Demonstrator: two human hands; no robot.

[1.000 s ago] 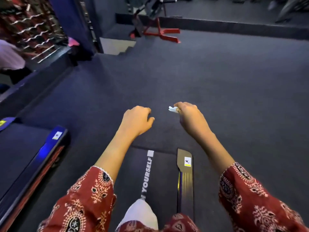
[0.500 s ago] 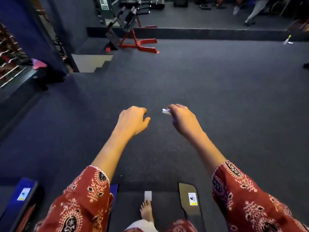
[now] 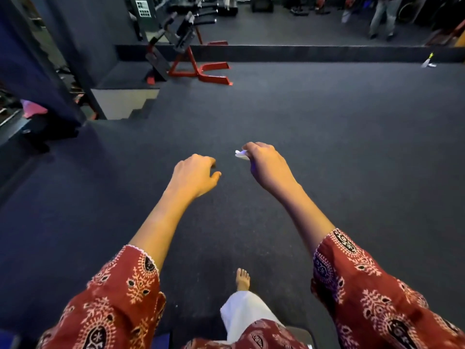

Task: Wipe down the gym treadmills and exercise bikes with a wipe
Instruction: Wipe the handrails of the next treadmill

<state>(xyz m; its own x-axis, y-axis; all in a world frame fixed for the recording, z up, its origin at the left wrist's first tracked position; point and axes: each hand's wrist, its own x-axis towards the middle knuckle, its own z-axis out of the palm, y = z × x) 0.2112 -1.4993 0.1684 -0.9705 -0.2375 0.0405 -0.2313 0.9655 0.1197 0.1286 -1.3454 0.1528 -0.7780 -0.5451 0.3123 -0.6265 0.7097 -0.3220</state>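
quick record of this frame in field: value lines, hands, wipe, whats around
left hand: loosely curled, holds nothing
right hand: pinches the wipe
wipe: small, white, crumpled, sticks out toward the left hand, touches no equipment
floor: dark carpet under both hands
foot: bare, on the floor between the arms
background: red-framed machine upper left, person's legs top right
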